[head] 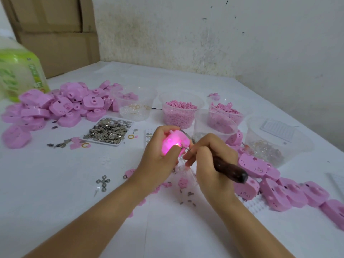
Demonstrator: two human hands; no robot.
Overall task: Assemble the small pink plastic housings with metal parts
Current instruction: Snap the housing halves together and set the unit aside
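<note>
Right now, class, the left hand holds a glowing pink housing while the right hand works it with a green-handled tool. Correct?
No: the head view shows the tool in the right hand has a dark brown handle, not green. Otherwise right.

Five clear tubs [176,118] stand across the far middle and right. One white tray [104,143] of metal pieces [108,130] lies left of them, and one green bottle [18,71] stands far left. One lit housing [172,143] and one dark-handled tool [230,171] are near centre. The loose pink housings [65,103] are too many to count.
</note>
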